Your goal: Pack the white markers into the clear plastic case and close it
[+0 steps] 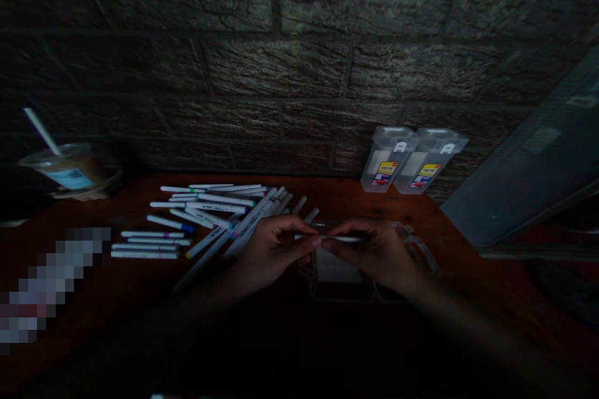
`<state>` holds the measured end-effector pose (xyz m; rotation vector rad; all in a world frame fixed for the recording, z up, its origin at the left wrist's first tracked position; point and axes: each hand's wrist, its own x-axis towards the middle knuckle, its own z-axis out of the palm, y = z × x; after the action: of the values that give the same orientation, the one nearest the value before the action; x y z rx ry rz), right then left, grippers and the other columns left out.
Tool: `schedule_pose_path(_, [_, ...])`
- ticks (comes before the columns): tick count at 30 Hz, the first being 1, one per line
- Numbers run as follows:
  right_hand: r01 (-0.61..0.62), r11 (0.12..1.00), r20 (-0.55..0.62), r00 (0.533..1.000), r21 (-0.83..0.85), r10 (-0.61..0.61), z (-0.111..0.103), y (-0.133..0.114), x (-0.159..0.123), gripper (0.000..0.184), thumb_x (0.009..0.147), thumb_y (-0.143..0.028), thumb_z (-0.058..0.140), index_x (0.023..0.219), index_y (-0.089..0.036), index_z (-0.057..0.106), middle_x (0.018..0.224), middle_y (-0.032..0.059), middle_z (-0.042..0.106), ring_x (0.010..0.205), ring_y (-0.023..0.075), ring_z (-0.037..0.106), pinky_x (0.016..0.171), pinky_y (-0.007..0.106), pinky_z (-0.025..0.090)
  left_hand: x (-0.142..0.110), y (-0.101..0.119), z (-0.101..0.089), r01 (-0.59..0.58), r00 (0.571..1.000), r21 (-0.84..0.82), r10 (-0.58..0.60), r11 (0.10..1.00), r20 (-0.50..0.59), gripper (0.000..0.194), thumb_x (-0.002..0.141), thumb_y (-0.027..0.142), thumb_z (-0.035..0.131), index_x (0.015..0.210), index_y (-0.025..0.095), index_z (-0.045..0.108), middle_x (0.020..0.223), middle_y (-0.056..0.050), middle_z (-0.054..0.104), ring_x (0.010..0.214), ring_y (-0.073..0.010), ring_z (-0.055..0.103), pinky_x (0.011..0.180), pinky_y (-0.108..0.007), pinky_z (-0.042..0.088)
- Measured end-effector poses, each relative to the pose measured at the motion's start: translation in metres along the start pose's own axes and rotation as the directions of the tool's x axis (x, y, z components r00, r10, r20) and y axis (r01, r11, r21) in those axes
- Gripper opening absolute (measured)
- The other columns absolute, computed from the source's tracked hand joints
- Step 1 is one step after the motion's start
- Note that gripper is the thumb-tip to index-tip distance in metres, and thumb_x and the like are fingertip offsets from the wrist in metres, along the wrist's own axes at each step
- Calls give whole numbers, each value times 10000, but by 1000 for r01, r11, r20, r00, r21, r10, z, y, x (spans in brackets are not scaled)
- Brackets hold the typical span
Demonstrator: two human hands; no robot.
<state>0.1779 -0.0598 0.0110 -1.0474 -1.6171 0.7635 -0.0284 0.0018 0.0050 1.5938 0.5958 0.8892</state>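
Between both hands a white marker (345, 238) lies crosswise, pinched at thumb and fingertips. My left hand (276, 246) grips its left part, and my right hand (374, 249) holds the right part; their fingertips almost meet in the middle. Below them on the table rests an open clear plastic case (339, 293) with a pale insert (337, 267); the hands cover part of it. Just left of my left hand spreads a loose pile of white markers (219, 206) with coloured bands, several overlapping.
Two clear lidded cases (386, 159) with yellow labels stand against the stone wall (299, 68). At the far left is a plastic cup with a straw (70, 168) in a holder. A blurred-out patch (51, 287) covers the left of the wooden table (140, 199). A grey panel (528, 156) rises at right.
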Motion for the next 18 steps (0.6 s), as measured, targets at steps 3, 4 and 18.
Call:
schedule_pose_path(3, [16,1000,12,1000,-4,-16,0,1,1,80,839,-214,825,914,-239,816,862,6,824,774,163,765,735,275,610,-2,-2,1,14,999,-11,-14,1000,50,142,886,264,740,975,156,769,660,-10,735,566,-138,693,534,-229,548])
schedule_pose_path(4, [9,1000,8,1000,-1,-9,0,1,2,74,837,-214,824,907,-236,817,855,5,824,762,159,762,727,271,606,-2,-3,1,18,998,-25,-16,1000,62,159,892,257,733,1008,156,770,681,-12,744,578,-138,702,546,-228,560])
schedule_pose_path(18, [-122,988,35,992,95,119,0,10,0,123,774,-219,873,881,-222,812,820,9,812,704,142,726,659,250,558,-4,-4,2,8,997,1,-8,1000,81,169,910,234,714,1039,143,773,688,-10,732,603,-134,703,561,-209,565])
